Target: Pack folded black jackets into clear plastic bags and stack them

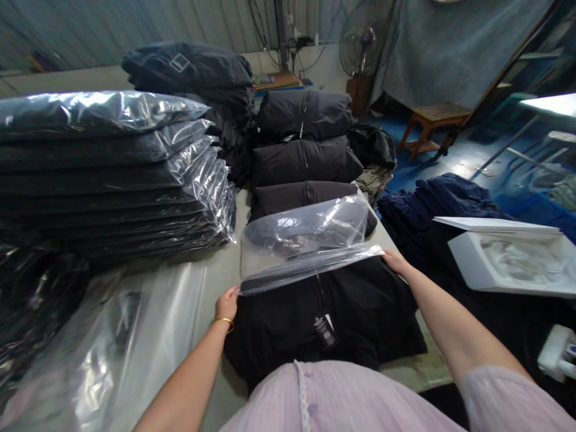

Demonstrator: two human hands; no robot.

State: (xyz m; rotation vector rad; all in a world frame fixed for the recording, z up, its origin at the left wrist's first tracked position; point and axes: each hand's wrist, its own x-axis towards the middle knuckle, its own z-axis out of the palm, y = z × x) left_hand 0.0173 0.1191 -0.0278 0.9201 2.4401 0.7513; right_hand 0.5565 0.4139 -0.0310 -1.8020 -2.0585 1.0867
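A clear plastic bag [310, 225] stretches between my two hands, over the far end of a folded black jacket [279, 327]. My left hand [227, 303] pinches the bag's near left corner. Its near right corner is gripped by my right hand [395, 261]. The jacket lies flat on the table in front of me, its zip running down the middle. A black hang tag [324, 331] rests on its front. The bag's near edge is bunched into a narrow band across the jacket's top.
Bagged black garments [103, 174] are piled high on the left, with loose clear bags [153, 336] nearer me. Folded dark jackets [306, 159] stack up beyond the bag. At right are navy garments [443, 198] and an open white box [468, 258]. A wooden stool [434, 114] stands behind.
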